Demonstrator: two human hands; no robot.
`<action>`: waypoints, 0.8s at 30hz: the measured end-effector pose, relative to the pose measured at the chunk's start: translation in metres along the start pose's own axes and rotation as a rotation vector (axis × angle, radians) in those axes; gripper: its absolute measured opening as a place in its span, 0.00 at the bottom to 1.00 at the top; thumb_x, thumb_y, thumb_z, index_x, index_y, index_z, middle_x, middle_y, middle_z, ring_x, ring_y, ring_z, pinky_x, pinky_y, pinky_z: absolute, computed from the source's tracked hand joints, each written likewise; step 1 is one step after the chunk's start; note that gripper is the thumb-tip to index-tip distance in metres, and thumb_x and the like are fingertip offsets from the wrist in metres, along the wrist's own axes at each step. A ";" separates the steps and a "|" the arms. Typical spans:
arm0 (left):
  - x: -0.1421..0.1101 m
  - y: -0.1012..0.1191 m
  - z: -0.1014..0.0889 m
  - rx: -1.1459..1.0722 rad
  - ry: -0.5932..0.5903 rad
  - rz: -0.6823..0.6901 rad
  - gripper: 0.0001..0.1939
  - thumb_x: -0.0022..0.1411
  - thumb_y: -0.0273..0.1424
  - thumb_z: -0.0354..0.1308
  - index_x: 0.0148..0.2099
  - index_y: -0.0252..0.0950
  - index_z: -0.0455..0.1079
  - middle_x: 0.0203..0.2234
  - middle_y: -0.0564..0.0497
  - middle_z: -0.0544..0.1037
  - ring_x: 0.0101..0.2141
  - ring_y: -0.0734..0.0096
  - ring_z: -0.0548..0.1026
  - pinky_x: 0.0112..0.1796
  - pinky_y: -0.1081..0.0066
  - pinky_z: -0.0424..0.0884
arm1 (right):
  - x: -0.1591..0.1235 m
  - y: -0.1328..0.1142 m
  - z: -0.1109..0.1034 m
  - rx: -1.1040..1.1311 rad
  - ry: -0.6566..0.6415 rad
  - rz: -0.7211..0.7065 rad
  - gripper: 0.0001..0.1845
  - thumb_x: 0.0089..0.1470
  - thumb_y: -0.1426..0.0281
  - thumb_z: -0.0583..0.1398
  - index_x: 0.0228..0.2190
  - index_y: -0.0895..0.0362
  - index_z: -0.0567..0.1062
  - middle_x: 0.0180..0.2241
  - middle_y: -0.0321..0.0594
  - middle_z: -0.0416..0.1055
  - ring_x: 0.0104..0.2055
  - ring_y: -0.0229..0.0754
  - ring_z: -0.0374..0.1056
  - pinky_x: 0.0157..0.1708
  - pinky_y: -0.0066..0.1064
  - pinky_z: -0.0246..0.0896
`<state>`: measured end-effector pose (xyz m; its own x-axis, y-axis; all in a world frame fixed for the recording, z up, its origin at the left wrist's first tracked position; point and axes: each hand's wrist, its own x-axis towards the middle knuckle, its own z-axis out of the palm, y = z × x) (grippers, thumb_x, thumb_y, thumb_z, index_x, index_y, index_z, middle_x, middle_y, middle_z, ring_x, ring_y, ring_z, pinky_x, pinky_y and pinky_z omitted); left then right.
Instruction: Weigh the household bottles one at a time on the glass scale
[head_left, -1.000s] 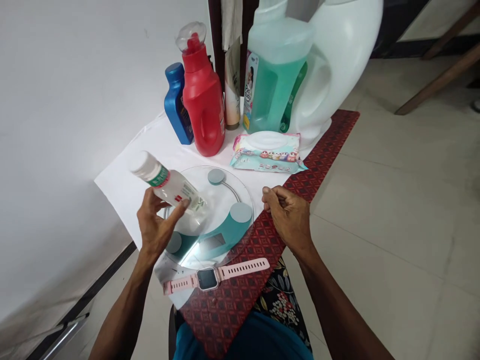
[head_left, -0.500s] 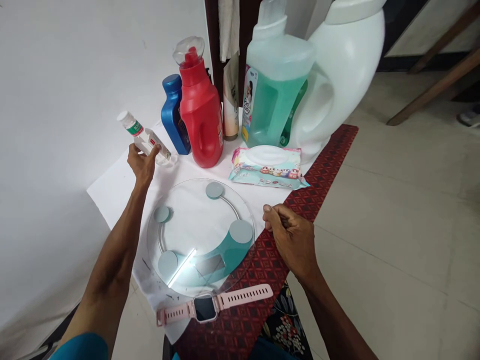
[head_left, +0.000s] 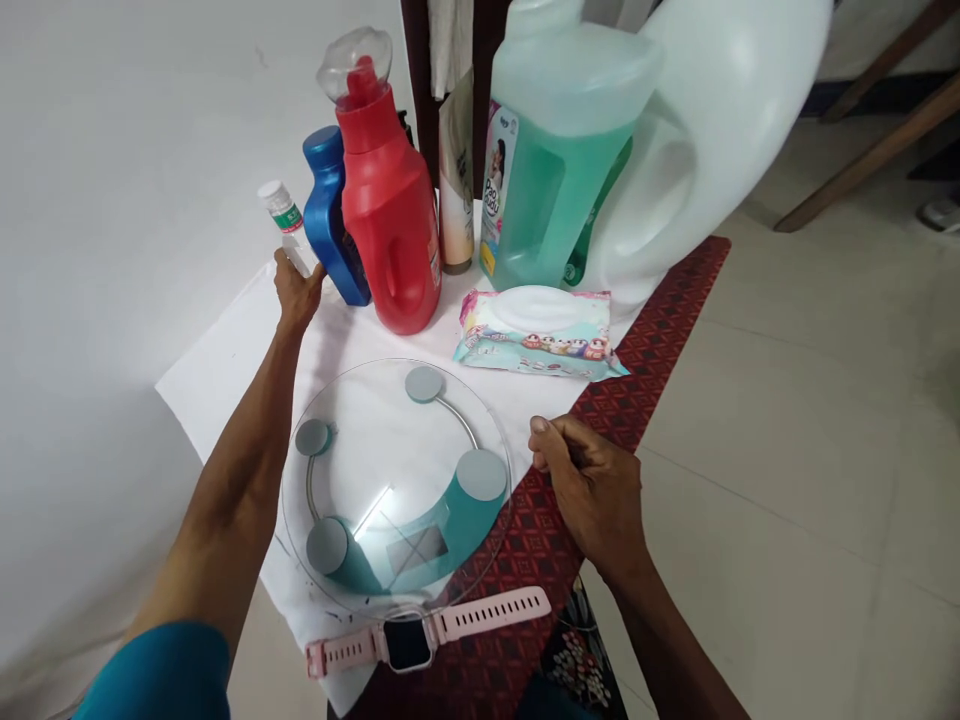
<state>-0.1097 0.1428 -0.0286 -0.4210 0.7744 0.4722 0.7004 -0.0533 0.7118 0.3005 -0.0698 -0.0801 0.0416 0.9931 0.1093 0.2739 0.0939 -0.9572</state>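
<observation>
At the table's back left, my left hand (head_left: 296, 290) grips a small clear bottle (head_left: 289, 218) with a white cap and green-and-red label. The bottle leans left beside a blue bottle (head_left: 334, 220), and its lower part is hidden by my fingers. A red jug-shaped bottle (head_left: 394, 220) with a clear cap stands right of the blue one. My right hand (head_left: 592, 480) is closed over the table's right edge; whether anything is inside cannot be seen. Between my arms lies a round glass bathroom scale (head_left: 382, 440), with a pink-strapped smartwatch (head_left: 407, 641) along its near rim.
A wet-wipes pack (head_left: 536, 335) lies beyond my right hand. Behind it stand a beige tube (head_left: 456, 190), a bottle of green liquid (head_left: 555, 180) and a big white jug (head_left: 720, 130). A white wall (head_left: 135, 200) borders the left; tiled floor (head_left: 787, 450) lies right.
My left hand has moved the clear bottle back and to the right, close beside the blue bottle. The view has shifted slightly. My right hand stays closed in about the same place.
</observation>
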 end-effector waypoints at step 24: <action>-0.090 0.140 0.059 -0.269 -0.054 -0.097 0.38 0.63 0.73 0.40 0.30 0.42 0.54 0.24 0.55 0.68 0.46 0.64 0.81 0.32 0.63 0.62 | 0.001 0.000 0.001 0.051 -0.016 -0.044 0.28 0.70 0.49 0.58 0.22 0.52 0.69 0.20 0.33 0.69 0.23 0.37 0.62 0.27 0.31 0.56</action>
<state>0.0601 0.1032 -0.0022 -0.4422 0.8160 0.3723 0.4775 -0.1372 0.8678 0.2998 -0.0687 -0.0801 0.0148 0.9889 0.1476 0.2256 0.1405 -0.9640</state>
